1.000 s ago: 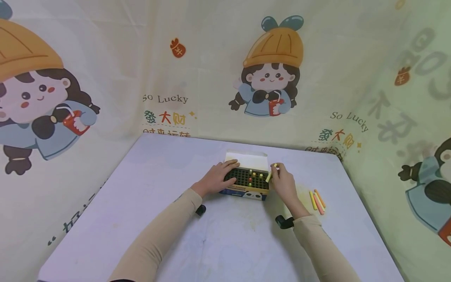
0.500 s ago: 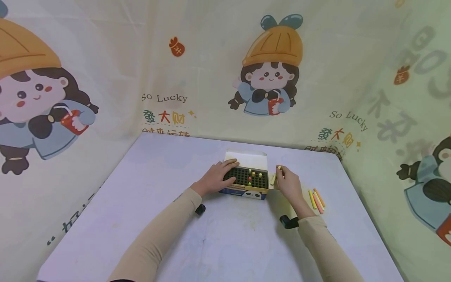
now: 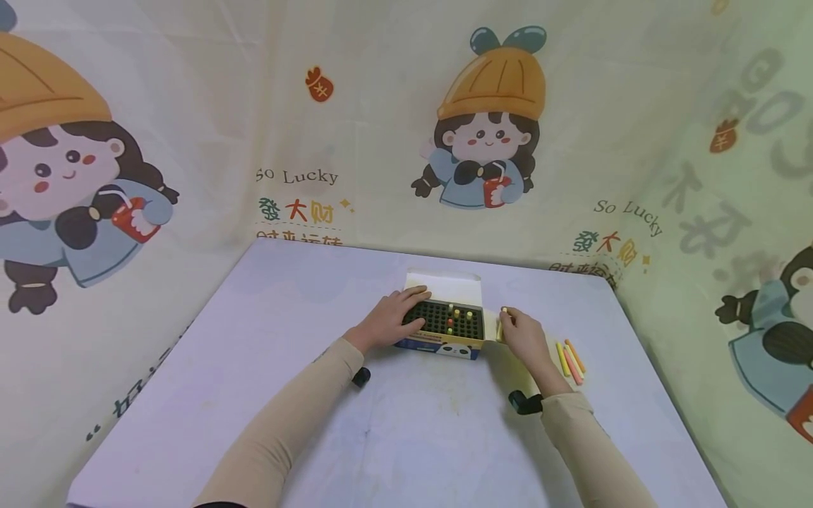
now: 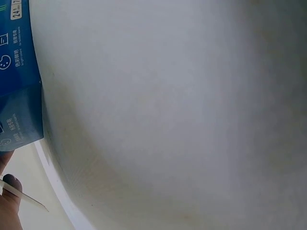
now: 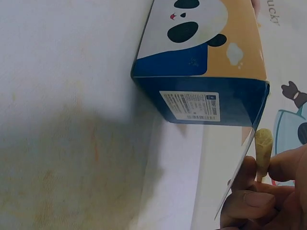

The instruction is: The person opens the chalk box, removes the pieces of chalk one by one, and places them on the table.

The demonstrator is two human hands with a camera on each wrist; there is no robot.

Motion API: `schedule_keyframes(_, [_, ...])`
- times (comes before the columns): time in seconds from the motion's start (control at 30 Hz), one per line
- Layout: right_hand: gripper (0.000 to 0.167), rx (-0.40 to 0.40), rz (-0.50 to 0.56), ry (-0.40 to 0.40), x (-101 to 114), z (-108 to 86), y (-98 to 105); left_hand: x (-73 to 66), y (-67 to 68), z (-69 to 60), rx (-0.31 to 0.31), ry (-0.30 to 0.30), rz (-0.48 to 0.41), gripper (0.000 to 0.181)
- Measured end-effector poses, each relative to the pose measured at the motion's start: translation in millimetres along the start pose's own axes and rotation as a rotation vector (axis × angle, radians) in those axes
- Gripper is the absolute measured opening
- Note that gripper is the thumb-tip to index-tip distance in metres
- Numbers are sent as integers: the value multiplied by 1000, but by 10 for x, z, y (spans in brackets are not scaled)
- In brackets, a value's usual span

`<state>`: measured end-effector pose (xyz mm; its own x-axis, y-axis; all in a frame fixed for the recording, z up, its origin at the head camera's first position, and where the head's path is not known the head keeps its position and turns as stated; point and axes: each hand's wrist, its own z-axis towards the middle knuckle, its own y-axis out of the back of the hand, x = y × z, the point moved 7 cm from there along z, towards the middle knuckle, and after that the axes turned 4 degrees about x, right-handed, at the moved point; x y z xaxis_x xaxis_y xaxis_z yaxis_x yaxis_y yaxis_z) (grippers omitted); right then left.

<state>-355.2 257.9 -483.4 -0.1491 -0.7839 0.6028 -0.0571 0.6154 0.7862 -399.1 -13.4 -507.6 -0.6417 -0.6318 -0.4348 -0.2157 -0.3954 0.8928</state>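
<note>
A pale yellow stick (image 5: 263, 149) is pinched between thumb and fingers of the right hand (image 3: 523, 337), just beside the box's side flap (image 3: 490, 327). The left end of the box (image 3: 424, 346) is covered by the left hand (image 3: 389, 321), whose fingers are spread wide and rest on it. In the box's black tray (image 3: 438, 321), a few coloured sticks (image 3: 469, 315) are held upright in the holes. Loose sticks in yellow, pink and orange (image 3: 574, 366) are laid together on the bench (image 3: 406, 437), right of the right hand.
</note>
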Motion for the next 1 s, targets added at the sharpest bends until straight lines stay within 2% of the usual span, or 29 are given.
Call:
schedule_keyframes(0.43, [52, 31, -45, 7, -138, -21, 62, 30, -18, 25, -3, -4, 4, 64])
schedule_keyframes(0.7, [39, 18, -65, 32, -197, -53, 89, 42, -29, 28, 0, 1, -2, 64])
schedule_keyframes(1.0, [45, 71, -109, 30, -356, -79, 100, 40, -30, 19, 8, 9, -2, 63])
